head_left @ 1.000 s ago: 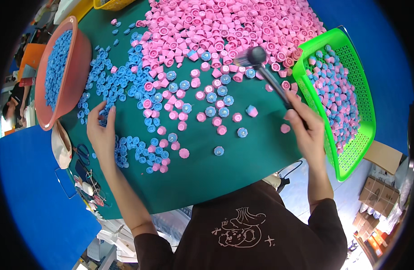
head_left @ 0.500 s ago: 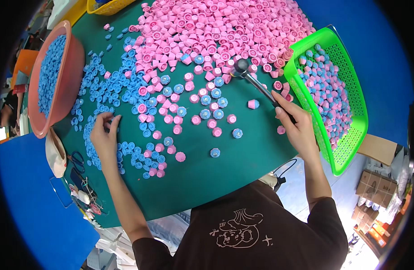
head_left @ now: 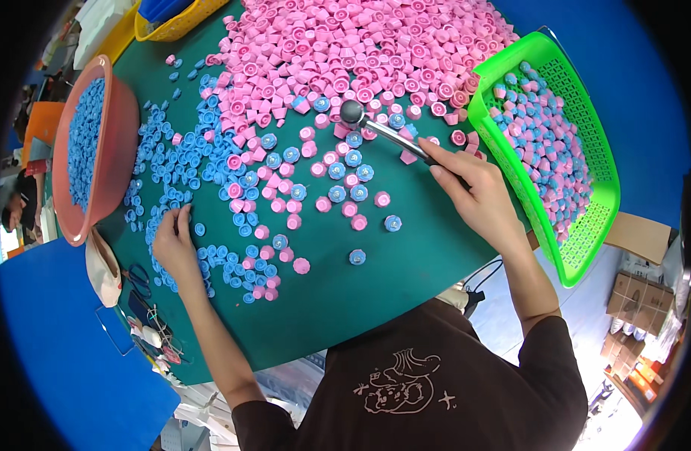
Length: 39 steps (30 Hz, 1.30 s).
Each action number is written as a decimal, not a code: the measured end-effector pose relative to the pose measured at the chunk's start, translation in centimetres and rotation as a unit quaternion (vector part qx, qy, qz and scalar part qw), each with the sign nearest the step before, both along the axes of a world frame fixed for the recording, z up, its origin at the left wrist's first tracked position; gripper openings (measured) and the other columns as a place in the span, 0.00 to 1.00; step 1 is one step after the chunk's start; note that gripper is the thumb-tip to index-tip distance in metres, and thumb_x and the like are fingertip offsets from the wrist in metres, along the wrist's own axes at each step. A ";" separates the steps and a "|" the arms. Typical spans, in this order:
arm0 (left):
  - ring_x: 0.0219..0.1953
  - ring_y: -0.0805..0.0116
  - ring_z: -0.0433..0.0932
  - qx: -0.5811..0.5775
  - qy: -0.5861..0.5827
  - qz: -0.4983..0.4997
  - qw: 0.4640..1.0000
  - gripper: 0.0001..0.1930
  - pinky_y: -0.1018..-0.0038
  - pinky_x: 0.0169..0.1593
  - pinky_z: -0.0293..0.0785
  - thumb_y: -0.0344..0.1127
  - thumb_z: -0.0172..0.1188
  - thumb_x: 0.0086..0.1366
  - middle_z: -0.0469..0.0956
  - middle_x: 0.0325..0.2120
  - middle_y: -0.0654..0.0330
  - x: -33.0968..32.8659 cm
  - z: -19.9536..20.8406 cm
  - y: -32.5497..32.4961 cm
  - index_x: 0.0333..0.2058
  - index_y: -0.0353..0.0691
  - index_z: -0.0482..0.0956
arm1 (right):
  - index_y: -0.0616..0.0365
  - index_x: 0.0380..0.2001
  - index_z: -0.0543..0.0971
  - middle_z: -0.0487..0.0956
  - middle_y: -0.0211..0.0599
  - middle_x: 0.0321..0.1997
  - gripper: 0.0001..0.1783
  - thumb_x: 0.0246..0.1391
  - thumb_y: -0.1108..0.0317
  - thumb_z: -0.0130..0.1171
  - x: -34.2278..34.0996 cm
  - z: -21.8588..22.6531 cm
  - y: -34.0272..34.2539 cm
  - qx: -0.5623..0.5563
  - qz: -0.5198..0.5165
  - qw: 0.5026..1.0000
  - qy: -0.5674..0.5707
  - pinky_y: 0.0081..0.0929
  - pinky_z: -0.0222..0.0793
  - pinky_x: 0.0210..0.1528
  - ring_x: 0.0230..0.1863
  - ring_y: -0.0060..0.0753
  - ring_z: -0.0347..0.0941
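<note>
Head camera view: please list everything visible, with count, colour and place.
Worktable: 1, dark green, centre.
Lattice plastic basket: 1, green, right.
Oval plastic tub: 1, salmon, left.
Partly visible basket: 1, yellow, upper left.
Tapered plastic cups: many, pink, far side.
Round plastic caps: many, blue, left and in tub.
Scalloped pieces: over ten, blue-topped, centre.
Two-tone pieces: many, pink and blue, green basket.
Scissors: 1, dark, left edge.
Cardboard boxes: several, brown, lower right.
Ball-headed hammer: 1, black and silver, above worktable.
Shirt: 1, brown, lower centre.
Left hand: 1, bare, by caps.
Right hand: 1, bare, gripping hammer.
</note>
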State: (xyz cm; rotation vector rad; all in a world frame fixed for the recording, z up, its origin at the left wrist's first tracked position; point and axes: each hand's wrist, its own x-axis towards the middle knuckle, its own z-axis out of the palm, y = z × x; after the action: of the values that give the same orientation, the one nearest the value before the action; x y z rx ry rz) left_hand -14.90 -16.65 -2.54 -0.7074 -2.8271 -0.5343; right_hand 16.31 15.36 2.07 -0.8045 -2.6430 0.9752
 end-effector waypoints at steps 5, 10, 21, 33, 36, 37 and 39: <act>0.31 0.65 0.78 -0.044 -0.014 -0.102 0.994 0.10 0.72 0.34 0.72 0.33 0.66 0.61 0.81 0.31 0.54 1.1 1.5 -1.4 0.39 0.34 0.84 | 0.52 0.57 0.78 0.78 0.35 0.30 0.21 0.60 0.73 0.57 1.3 0.9 -0.5 -0.104 -0.057 0.993 0.008 0.24 0.66 0.32 0.26 0.24 0.69; 0.34 0.67 0.79 0.038 -0.137 -0.095 0.985 0.10 0.74 0.36 0.75 0.28 0.64 0.61 0.81 0.35 0.56 0.7 2.4 -2.0 0.41 0.34 0.83 | 0.53 0.56 0.78 0.77 0.32 0.29 0.20 0.60 0.73 0.58 1.6 0.2 -0.3 -0.073 -0.035 0.997 0.004 0.22 0.66 0.31 0.26 0.21 0.68; 0.31 0.69 0.79 0.032 -0.083 -0.143 0.986 0.09 0.76 0.37 0.73 0.28 0.66 0.59 0.81 0.31 0.57 0.4 1.6 -2.6 0.39 0.34 0.84 | 0.56 0.62 0.72 0.79 0.29 0.42 0.23 0.64 0.68 0.55 2.6 -0.5 -0.6 -0.216 -0.126 0.967 0.043 0.14 0.67 0.36 0.35 0.17 0.70; 0.28 0.75 0.75 0.180 -0.159 -0.076 0.968 0.13 0.76 0.33 0.70 0.31 0.72 0.53 0.82 0.32 0.62 3.1 4.5 5.0 0.38 0.37 0.84 | 0.60 0.60 0.72 0.79 0.28 0.35 0.22 0.63 0.69 0.56 2.9 -0.9 0.1 -0.265 -0.140 0.949 0.095 0.12 0.62 0.26 0.26 0.13 0.68; 0.31 0.69 0.76 0.185 -0.119 -0.239 0.946 0.13 0.73 0.35 0.71 0.32 0.73 0.52 0.81 0.31 0.60 8.6 4.8 14.0 0.37 0.39 0.84 | 0.57 0.59 0.74 0.77 0.26 0.33 0.23 0.61 0.71 0.58 3.0 -0.9 0.1 -0.224 -0.123 0.965 0.061 0.14 0.62 0.28 0.27 0.12 0.66; 0.32 0.66 0.76 0.190 -0.108 -0.284 0.934 0.13 0.71 0.36 0.71 0.32 0.73 0.51 0.80 0.30 0.59 9.6 4.5 16.2 0.36 0.40 0.84 | 0.56 0.60 0.74 0.77 0.25 0.32 0.24 0.60 0.72 0.58 2.9 -0.5 -0.3 -0.209 -0.123 0.968 0.070 0.14 0.61 0.28 0.26 0.11 0.65; 0.33 0.60 0.75 0.171 -0.056 -0.344 0.922 0.13 0.66 0.37 0.70 0.34 0.74 0.49 0.77 0.28 0.59 10.4 2.7 19.0 0.35 0.41 0.84 | 0.53 0.62 0.73 0.78 0.23 0.33 0.25 0.60 0.73 0.59 3.0 -0.8 -0.6 -0.164 -0.103 0.977 0.089 0.14 0.61 0.27 0.25 0.11 0.64</act>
State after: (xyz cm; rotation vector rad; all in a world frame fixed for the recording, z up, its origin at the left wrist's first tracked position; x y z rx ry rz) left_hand -4.46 2.36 0.18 -1.6287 -2.4025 -1.1620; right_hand 19.35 14.79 1.24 -0.9853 -2.2269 1.3741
